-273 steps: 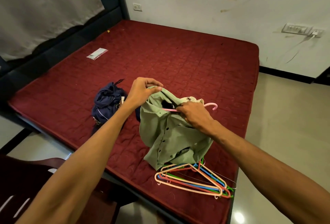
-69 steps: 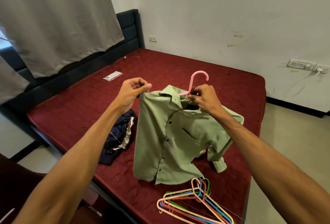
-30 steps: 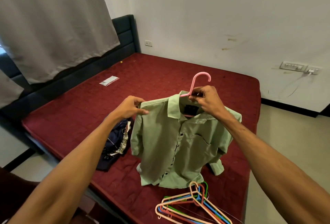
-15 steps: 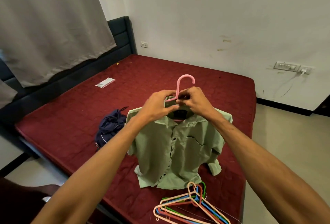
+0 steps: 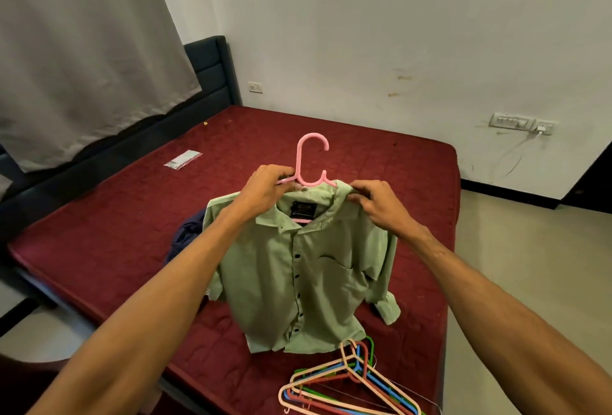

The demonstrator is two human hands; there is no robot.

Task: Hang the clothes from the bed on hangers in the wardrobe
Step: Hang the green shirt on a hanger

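A light green shirt (image 5: 304,285) hangs on a pink hanger (image 5: 311,163), held upright above the red mattress (image 5: 109,232). My left hand (image 5: 265,187) grips the hanger's left arm together with the collar. My right hand (image 5: 377,204) pinches the collar on the right side. The hanger's hook stands up between the hands; its arms are hidden inside the shirt. A dark blue garment (image 5: 187,235) lies crumpled on the mattress behind my left forearm.
A pile of several coloured hangers (image 5: 351,385) lies at the mattress's near right corner. A small clear packet (image 5: 183,159) lies far left on the bed. A grey curtain (image 5: 82,50) hangs at left; tiled floor (image 5: 530,265) at right. No wardrobe is in view.
My right hand has left the hanger's neck and moved right to the collar. My left hand now holds the hanger. The shirt hangs squarer and a little higher.
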